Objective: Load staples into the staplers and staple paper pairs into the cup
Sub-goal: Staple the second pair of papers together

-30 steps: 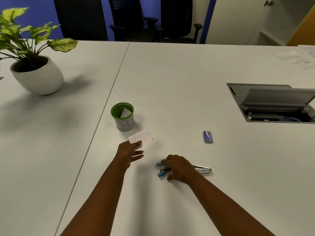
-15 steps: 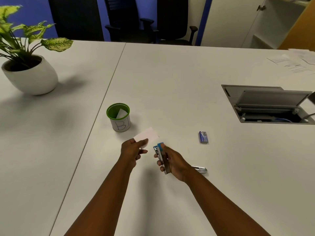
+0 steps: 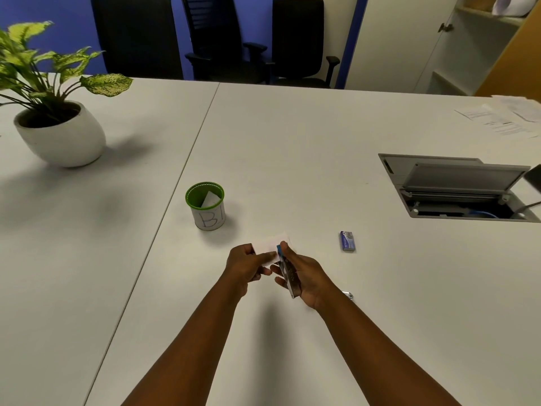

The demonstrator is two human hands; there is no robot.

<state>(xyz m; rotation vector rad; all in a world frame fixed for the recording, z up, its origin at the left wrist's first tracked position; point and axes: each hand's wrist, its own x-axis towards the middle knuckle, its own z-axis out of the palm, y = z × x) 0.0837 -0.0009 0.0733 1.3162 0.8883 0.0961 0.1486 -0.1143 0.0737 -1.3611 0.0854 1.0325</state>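
Centre frame, above the table [image 3: 292,148]: left hand [image 3: 244,263] pinches the paper [image 3: 270,244], light and floppy, so best held near the stapled edge, while right hand [image 3: 307,272] grips the rigid stapler [image 3: 288,272] mid-body, cup [image 3: 205,205] upper left.

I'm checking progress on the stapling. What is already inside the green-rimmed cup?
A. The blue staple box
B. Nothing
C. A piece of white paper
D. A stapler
C: a piece of white paper shows inside the cup, while the staple box lies on the table and the stapler is in the right hand.
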